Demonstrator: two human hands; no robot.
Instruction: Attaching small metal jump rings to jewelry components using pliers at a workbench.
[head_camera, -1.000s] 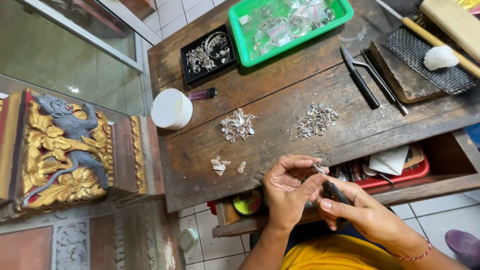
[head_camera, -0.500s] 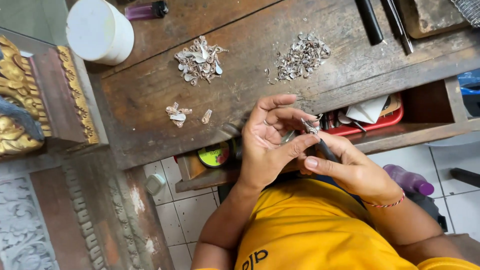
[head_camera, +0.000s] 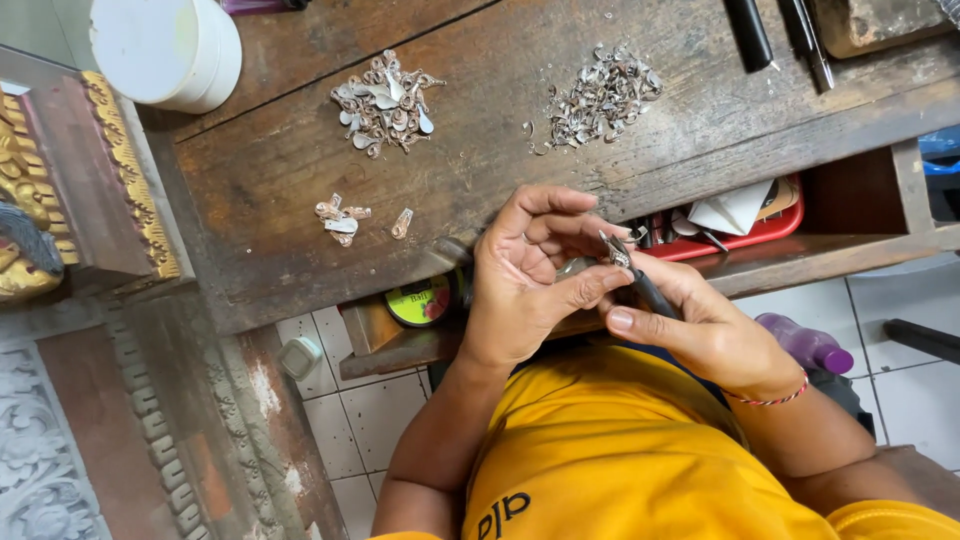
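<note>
Just off the bench's (head_camera: 300, 190) near edge, the left hand (head_camera: 520, 280) pinches a tiny silver piece (head_camera: 612, 250) while the right hand (head_camera: 700, 330) grips pliers (head_camera: 640, 285) on it, and a slip could likely drop it to the floor.

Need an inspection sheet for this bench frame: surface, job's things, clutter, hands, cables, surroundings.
Surface: worn wooden bench, scratched.
Job's things: small silver piece pinched at left hand fingertips; dark-handled tool in right hand.
Clutter: two heaps of silver bits, few loose pieces, white tub, red tray on the shelf.
Hands: both bare, close together over the bench edge.
Cables: nothing seen.
Surroundings: tiled floor, gilded carved panel beside the bench.
</note>
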